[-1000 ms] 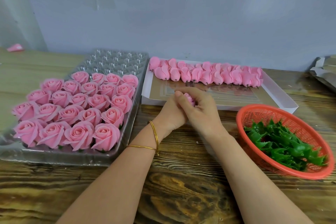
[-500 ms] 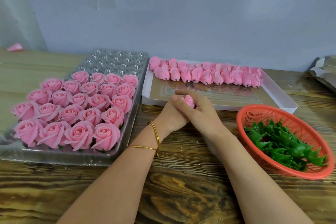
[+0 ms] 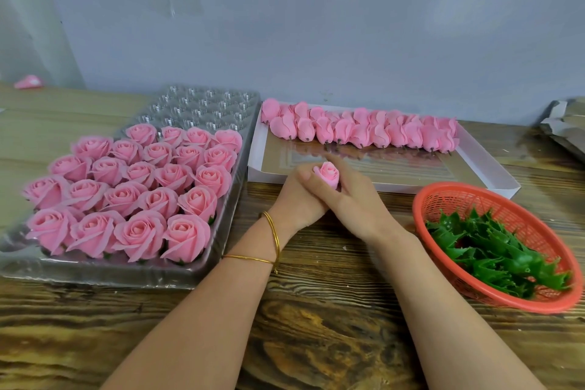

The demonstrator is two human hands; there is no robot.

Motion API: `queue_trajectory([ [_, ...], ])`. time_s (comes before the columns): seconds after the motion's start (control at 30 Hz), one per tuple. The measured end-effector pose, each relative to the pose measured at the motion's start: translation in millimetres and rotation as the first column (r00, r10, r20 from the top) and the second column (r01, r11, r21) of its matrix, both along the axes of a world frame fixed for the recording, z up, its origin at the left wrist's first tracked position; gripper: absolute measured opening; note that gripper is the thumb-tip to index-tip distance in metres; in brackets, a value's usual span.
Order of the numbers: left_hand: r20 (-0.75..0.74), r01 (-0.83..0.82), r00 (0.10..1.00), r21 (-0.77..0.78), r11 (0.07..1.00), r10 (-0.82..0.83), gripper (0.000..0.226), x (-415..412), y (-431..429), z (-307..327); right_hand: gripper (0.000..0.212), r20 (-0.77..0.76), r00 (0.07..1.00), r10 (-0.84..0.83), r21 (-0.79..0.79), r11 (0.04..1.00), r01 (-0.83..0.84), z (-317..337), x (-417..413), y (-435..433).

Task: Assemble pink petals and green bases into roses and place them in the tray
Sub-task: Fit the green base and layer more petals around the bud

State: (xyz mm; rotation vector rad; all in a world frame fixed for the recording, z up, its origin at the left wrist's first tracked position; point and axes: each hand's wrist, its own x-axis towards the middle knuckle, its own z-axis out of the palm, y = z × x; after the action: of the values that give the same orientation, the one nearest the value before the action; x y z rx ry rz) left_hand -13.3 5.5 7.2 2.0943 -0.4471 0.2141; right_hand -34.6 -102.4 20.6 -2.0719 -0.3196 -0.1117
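Left hand [image 3: 296, 201] and right hand [image 3: 356, 204] observed clasped together, both gripping one pink rose bud [image 3: 329, 173] just before the white box [image 3: 395, 188], between rose tray [image 3: 95, 279] and red basket [image 3: 506, 201].

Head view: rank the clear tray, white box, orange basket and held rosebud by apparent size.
1. clear tray
2. white box, close second; it lies farther back, so unsure
3. orange basket
4. held rosebud
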Motion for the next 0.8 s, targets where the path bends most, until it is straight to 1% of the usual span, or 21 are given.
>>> queue_trajectory([
  [0.07, -0.031, -0.002, 1.000, -0.082, 0.997, 0.000, 0.025, -1, 2, 2, 0.061, -0.007, 1.000, -0.026, 0.083, 0.996, 0.026, 2, 0, 2],
  [0.13, -0.082, -0.021, 0.997, -0.178, 0.984, 0.007, 0.013, -3, 2, 4, 0.037, 0.053, 0.992, -0.119, 0.205, 0.973, 0.106, 3, 1, 3],
  [0.17, -0.086, -0.045, 0.996, -0.189, 0.981, 0.029, 0.013, -4, 3, 4, 0.030, 0.088, 0.979, -0.182, 0.257, 0.954, 0.154, 5, 1, 3],
  [0.23, -0.085, -0.098, 0.993, -0.178, 0.979, 0.084, 0.023, -3, 3, 3, 0.031, 0.115, 0.958, -0.262, 0.304, 0.928, 0.217, 8, 3, 3],
  [0.3, -0.089, -0.134, 0.989, -0.152, 0.979, 0.122, 0.025, -4, 3, 4, 0.023, 0.141, 0.947, -0.290, 0.301, 0.924, 0.238, 8, 5, 2],
  [0.33, -0.081, -0.142, 0.988, -0.138, 0.980, 0.132, 0.024, -5, 3, 4, 0.022, 0.153, 0.942, -0.297, 0.292, 0.925, 0.244, 7, 6, 2],
  [0.47, -0.022, -0.129, 0.992, -0.050, 0.990, 0.128, 0.029, -8, 2, 7, 0.033, 0.183, 0.934, -0.307, 0.259, 0.932, 0.255, 0, 8, 7],
  [0.5, -0.001, -0.123, 0.992, -0.022, 0.992, 0.123, 0.028, -8, 2, 8, 0.033, 0.178, 0.933, -0.314, 0.258, 0.929, 0.264, -1, 8, 9],
  [0.6, 0.054, -0.128, 0.991, 0.062, 0.990, 0.124, 0.013, -9, 1, 7, 0.032, 0.164, 0.927, -0.337, 0.248, 0.924, 0.292, -2, 7, 13],
  [0.67, 0.054, -0.143, 0.989, 0.053, 0.988, 0.140, 0.012, -9, 0, 6, 0.028, 0.171, 0.919, -0.355, 0.245, 0.919, 0.310, -1, 4, 15],
  [0.8, 0.021, -0.175, 0.984, -0.021, 0.984, 0.175, 0.016, -10, -3, 2, 0.017, 0.169, 0.910, -0.380, 0.210, 0.916, 0.343, -2, 2, 16],
])
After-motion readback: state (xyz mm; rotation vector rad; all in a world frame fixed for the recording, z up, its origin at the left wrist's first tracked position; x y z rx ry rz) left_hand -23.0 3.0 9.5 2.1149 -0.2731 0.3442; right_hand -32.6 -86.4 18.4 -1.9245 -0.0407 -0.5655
